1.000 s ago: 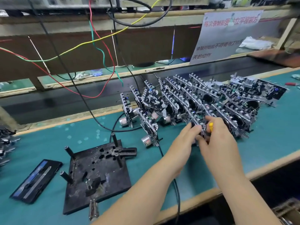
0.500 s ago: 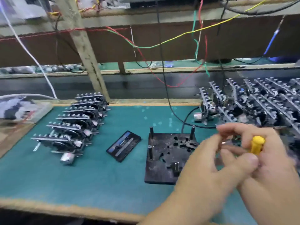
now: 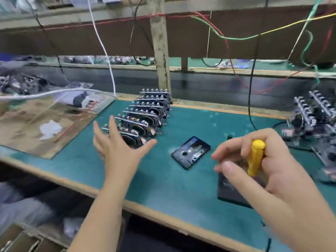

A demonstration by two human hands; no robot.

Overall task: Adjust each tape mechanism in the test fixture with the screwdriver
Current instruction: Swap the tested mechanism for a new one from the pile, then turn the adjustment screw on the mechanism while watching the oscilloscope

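Yellow screwdriver (image 3: 256, 157) clamped in right hand (image 3: 272, 160) grip; left hand (image 3: 120, 151) newly apart, spread, reaching mechanism stack (image 3: 145, 117).

A long bench (image 3: 181, 180) with a teal mat and a pale wooden edge is running across the view. A rough wooden post (image 3: 161, 51) is standing upright at its far side, rising to a brown board shelf (image 3: 91, 37) overhead. Red, green, yellow, black and white wires (image 3: 227, 36) are hanging loosely from above. Behind the bench a dark conveyor belt (image 3: 209, 86) is stretching sideways, with a second teal surface (image 3: 198, 61) lying beyond. Even, flat light is falling throughout.
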